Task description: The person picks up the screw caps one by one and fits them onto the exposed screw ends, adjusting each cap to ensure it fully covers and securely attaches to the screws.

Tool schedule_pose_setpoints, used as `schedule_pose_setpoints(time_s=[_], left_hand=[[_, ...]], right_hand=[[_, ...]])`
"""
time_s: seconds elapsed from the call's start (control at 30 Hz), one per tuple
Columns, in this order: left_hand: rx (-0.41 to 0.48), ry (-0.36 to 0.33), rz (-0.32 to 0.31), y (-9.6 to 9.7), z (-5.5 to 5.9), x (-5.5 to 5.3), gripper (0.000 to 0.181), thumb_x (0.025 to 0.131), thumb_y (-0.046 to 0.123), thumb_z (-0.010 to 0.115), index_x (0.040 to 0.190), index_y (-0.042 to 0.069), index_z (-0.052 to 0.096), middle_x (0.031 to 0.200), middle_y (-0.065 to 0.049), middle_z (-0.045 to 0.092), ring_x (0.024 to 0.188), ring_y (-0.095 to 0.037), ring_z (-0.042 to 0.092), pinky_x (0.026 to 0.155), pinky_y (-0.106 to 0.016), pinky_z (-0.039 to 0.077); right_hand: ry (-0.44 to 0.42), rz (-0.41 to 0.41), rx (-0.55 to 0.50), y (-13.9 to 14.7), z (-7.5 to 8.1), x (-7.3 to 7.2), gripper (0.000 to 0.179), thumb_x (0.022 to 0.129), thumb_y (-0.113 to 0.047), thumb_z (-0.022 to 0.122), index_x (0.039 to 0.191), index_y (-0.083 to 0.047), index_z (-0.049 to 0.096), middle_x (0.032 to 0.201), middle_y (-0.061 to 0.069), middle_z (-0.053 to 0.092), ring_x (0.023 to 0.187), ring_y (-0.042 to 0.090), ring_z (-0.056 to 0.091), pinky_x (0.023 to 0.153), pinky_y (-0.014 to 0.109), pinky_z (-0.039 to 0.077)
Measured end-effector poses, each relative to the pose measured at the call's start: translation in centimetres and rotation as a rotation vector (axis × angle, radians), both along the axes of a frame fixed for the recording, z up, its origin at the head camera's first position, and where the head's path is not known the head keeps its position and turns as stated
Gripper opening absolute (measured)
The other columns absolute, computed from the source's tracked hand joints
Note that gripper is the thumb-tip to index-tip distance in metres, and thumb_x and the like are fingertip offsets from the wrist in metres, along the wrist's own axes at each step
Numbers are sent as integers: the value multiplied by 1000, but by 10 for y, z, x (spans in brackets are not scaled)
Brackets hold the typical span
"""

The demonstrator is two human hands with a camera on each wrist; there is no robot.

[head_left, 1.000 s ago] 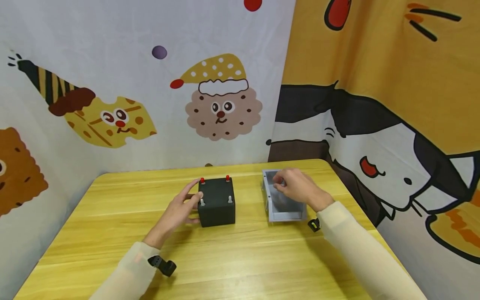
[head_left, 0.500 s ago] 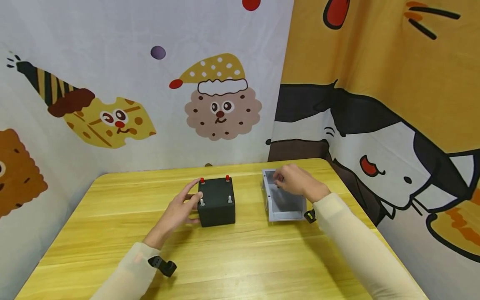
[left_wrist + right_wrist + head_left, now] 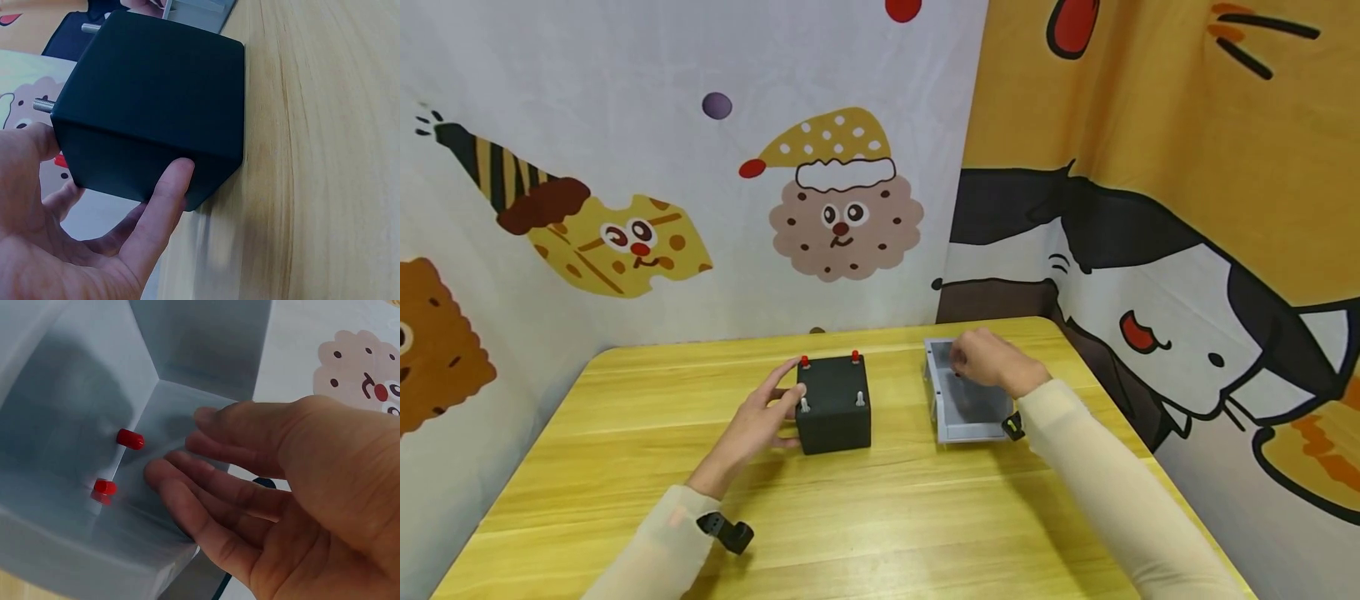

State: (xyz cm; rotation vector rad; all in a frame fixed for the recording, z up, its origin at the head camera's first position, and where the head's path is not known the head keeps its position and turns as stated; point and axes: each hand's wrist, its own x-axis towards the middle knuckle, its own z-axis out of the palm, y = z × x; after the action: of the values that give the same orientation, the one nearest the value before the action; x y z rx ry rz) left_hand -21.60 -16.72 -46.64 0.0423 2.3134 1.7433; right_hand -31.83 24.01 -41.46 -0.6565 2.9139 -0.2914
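Observation:
A black block with rounded edges stands on the table. From its top rise two threaded metal studs, among them the near right stud, and two red-capped posts, such as the far right cap. My left hand lies along the block's left side, thumb at the top edge, extended fingers touching the side face. My right hand reaches into a light grey box. In the right wrist view its loosely bent fingers hold nothing; near them lie a red cap and a second red cap.
The wooden table carries the block and the box side by side, with a gap between them. A cartoon-printed curtain hangs behind the table and along its right side.
My right hand has shifted slightly left and deeper into the grey box, its fingers now lower over the inside. The left hand and the block stay put.

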Motion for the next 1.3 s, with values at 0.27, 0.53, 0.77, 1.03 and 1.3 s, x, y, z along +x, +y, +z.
schedule_pose_setpoints(time_s=[0.27, 0.53, 0.77, 1.03, 1.3], left_hand=[[1, -7, 4, 0, 0, 0, 71, 122, 50, 61, 185, 41, 30, 175, -28, 49, 135, -40, 68, 91, -57, 76], [-1, -11, 6, 0, 0, -1, 70, 122, 51, 61, 185, 42, 31, 176, -28, 48, 137, -42, 68, 92, -58, 75], [-5, -9, 5, -1, 1, -1, 69, 122, 52, 61, 184, 43, 32, 175, -27, 49, 138, -43, 70, 92, -55, 76], [-7, -9, 6, -1, -1, -1, 71, 122, 52, 61, 185, 42, 30, 176, -27, 48, 139, -42, 68, 93, -57, 76], [-3, -18, 10, 0, 0, 0, 70, 122, 53, 61, 184, 43, 31, 176, -26, 48, 139, -42, 69, 92, -56, 76]], right_hand=[[-13, -19, 59, -5, -4, -6, 12, 110, -6, 79, 101, -1, 85, 83, 5, 70, 71, 17, 57, 64, 30, 45], [19, 0, 90, -7, -7, -12, 14, 108, -3, 80, 93, -2, 83, 84, 7, 74, 72, 18, 60, 65, 31, 51], [26, 6, 106, -7, -9, -13, 12, 106, 4, 79, 107, -1, 89, 101, 14, 85, 79, 19, 69, 72, 34, 63], [21, 25, 101, -5, -14, -17, 11, 103, 7, 80, 102, 1, 88, 94, 12, 83, 78, 18, 67, 69, 32, 61], [55, 40, 81, -3, -24, -21, 6, 101, 4, 86, 103, -1, 89, 98, 13, 86, 82, 18, 75, 75, 35, 68]])
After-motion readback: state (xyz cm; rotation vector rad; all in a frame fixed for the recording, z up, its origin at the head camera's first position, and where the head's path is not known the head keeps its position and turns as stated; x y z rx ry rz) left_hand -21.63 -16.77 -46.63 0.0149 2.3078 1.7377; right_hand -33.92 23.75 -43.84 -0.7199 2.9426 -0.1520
